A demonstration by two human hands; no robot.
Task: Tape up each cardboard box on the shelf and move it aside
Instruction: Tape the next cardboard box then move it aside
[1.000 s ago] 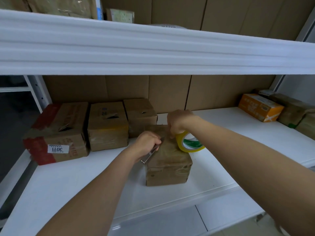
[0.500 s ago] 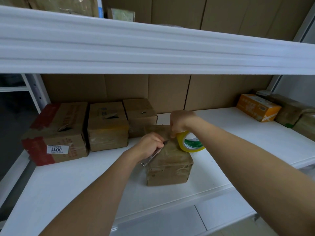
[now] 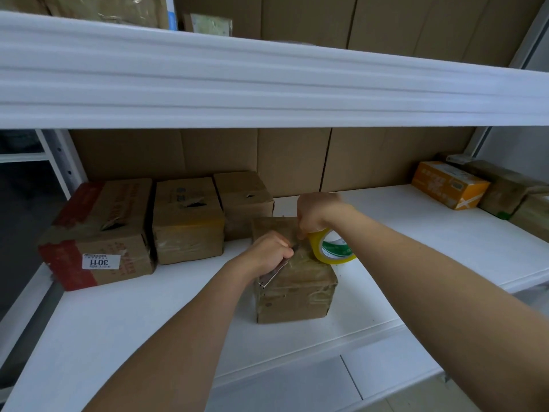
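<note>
A metal cutter [image 3: 274, 273] was gripped in the left hand [image 3: 267, 251] atop the small cardboard box [image 3: 292, 288], which stood near the shelf [image 3: 148, 316] front. The yellow tape roll [image 3: 331, 248] was pinched by the right hand [image 3: 316, 212] at the box's top right edge.

A small brown box [image 3: 294, 281] sits near the front of the white shelf [image 3: 148, 316]. The left hand [image 3: 267, 252] holds a metal knife [image 3: 274, 273] on it. The right hand [image 3: 316, 212] holds a yellow tape roll [image 3: 329, 248] on top.

Shelf: you face a white shelf [image 3: 416, 233].
Centre: one taped cardboard box [image 3: 297, 292] near the front edge.
Back left: three boxes [image 3: 187, 224] in a row.
Far right: orange carton [image 3: 448, 184] beside brown parcels [image 3: 505, 194].
</note>
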